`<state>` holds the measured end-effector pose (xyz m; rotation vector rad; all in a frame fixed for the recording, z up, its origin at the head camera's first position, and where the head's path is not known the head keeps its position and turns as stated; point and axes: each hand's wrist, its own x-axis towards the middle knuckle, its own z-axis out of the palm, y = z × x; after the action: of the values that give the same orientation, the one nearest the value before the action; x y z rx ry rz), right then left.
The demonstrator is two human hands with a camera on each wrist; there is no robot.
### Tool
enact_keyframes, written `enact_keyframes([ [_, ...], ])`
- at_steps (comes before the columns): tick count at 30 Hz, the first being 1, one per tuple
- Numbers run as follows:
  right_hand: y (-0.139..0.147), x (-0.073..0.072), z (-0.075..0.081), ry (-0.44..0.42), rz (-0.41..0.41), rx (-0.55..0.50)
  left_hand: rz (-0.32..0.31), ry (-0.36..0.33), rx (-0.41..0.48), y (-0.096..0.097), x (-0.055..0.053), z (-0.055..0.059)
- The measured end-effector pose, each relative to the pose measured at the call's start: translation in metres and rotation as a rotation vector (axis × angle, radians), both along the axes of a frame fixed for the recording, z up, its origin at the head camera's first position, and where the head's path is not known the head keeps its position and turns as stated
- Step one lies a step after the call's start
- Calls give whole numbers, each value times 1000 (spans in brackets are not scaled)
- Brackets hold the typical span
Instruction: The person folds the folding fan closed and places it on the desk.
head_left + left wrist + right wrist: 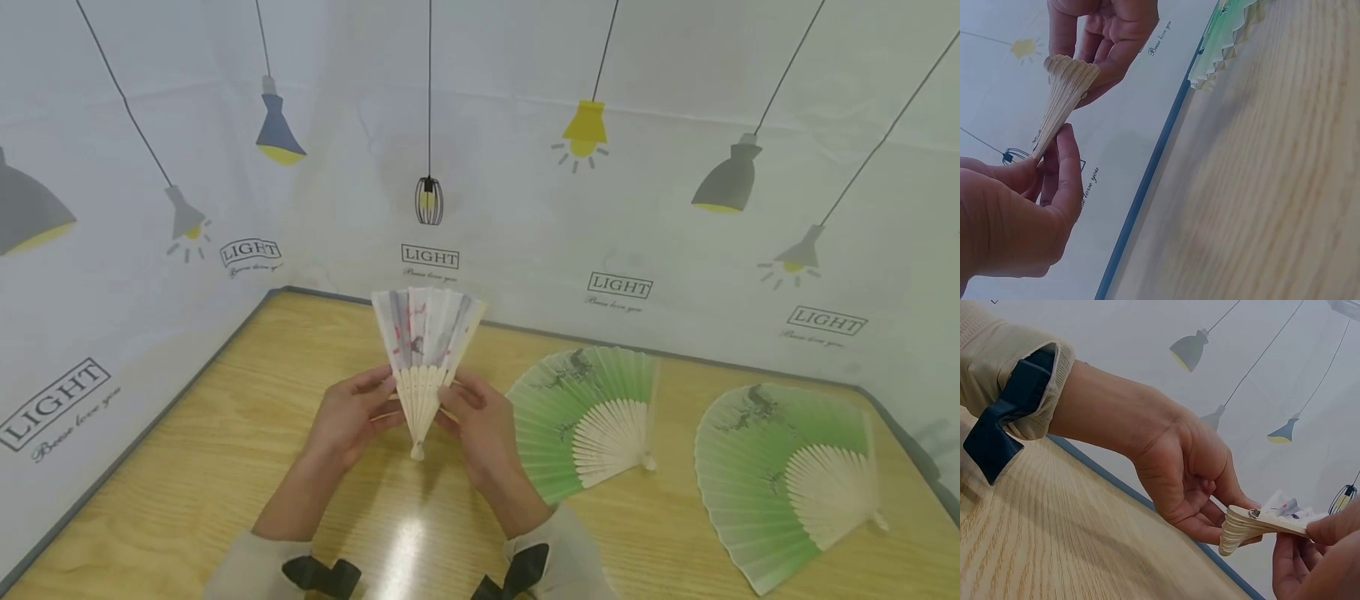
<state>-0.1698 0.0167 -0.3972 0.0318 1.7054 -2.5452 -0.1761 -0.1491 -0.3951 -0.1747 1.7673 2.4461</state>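
A partly spread folding fan (pixel 423 333), with white cloth marked in red and grey over pale ribs, stands upright above the table in the head view. My left hand (pixel 348 415) pinches its ribs at the left edge, thumb in front and fingers behind. At the right edge my right hand (pixel 480 425) pinches it the same way. Both wrist views show the ribs' pivot end of the fan (pixel 1063 100) between the left hand (pixel 1029 212) and the right hand (pixel 1185 469). Much of the cloth is hidden in the wrist views.
Two spread green folding fans lie on the wooden table (pixel 247 400): a nearer green fan (pixel 540 417) beside my right hand and another green fan (pixel 750 475) farther right. Behind the table's dark edge hangs a white backdrop (pixel 510 208) printed with lamps.
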Motion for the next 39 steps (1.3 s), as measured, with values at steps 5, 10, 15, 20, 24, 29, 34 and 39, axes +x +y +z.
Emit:
enact_keyframes([
  [5,0,0,1,5,17,10,-6,2,-5,0,-1,-1],
  [10,0,-1,1,15,35,11,-21,17,-13,0,-2,-2],
  [15,0,-1,1,27,36,3,-31,16,-17,0,-1,0],
  [20,-1,0,1,34,38,2,-20,-1,-21,1,-1,1],
  [24,-1,0,3,36,53,13,-15,-7,-34,2,-1,1],
  [29,1,0,2,30,69,36,-19,-8,-55,3,0,1],
  [34,1,0,2,31,78,37,-23,-7,-59,3,1,-1],
  [39,0,1,2,31,80,27,-21,-7,-57,2,1,-1],
])
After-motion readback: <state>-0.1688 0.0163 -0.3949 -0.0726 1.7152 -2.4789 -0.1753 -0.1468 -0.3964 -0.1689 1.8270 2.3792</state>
